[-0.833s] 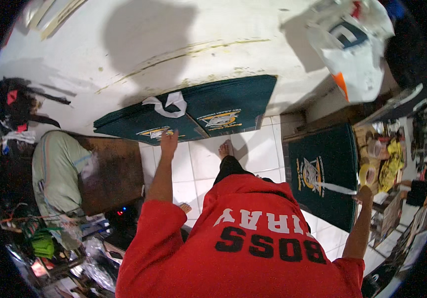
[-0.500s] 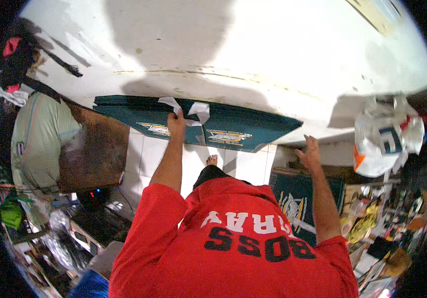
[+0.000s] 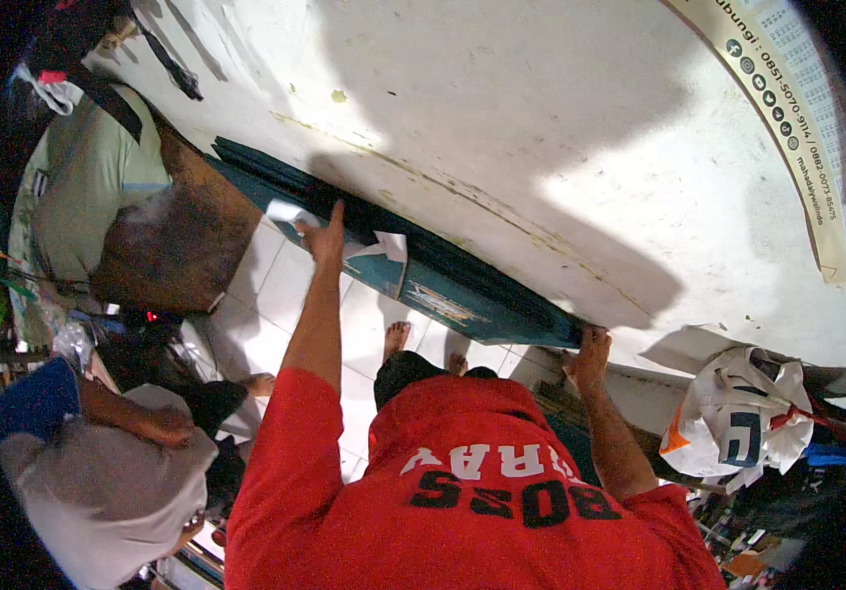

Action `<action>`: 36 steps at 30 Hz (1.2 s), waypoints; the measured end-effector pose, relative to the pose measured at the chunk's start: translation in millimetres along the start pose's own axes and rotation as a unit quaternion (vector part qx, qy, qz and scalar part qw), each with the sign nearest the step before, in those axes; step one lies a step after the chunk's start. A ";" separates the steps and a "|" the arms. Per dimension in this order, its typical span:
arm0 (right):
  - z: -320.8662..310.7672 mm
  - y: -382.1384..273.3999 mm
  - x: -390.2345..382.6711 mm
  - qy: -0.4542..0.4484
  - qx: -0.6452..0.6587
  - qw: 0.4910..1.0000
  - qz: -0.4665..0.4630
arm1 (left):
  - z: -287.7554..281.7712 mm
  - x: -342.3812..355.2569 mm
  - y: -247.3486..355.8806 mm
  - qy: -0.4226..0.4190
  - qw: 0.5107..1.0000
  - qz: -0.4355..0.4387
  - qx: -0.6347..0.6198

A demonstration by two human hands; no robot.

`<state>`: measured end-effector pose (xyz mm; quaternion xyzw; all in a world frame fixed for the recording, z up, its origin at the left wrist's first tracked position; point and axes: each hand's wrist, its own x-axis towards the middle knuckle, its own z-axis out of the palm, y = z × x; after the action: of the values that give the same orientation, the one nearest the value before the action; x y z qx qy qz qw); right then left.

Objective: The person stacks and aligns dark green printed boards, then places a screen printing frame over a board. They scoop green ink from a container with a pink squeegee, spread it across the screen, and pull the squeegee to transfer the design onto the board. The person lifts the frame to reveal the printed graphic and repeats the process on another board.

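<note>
We have the green stack in front of us, along the white wall. Our right hand grips the stack's right end. Our left hand is at the stack's front, between two white strips; we cannot tell whether it grips anything. Left of the stack are a brown board and pale cloth; right of it, a white bag. Nearer us than the stack, to its left, is another person.
</note>
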<state>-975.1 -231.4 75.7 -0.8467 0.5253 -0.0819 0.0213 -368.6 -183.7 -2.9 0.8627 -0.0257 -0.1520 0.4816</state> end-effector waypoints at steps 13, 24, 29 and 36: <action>29.2 47.5 -0.3 -0.339 0.071 0.930 -0.121 | -15.8 -70.4 39.2 0.124 0.988 -0.041 0.083; -23.5 83.9 -15.2 -0.380 -0.042 0.917 -0.116 | -29.3 -71.7 34.3 0.103 0.986 -0.052 0.117; -25.1 163.5 -77.6 -0.323 0.024 0.945 -0.034 | -18.4 -66.0 16.1 0.134 0.982 -0.106 0.081; -3.2 83.8 -36.7 -0.159 0.048 0.972 -0.168 | -47.2 -59.2 -52.1 0.005 0.984 -0.097 0.146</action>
<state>-1065.8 -235.9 64.3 -0.9231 0.3604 0.0264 0.1312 -416.8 -105.6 -9.3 0.9230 0.0392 -0.1881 0.3334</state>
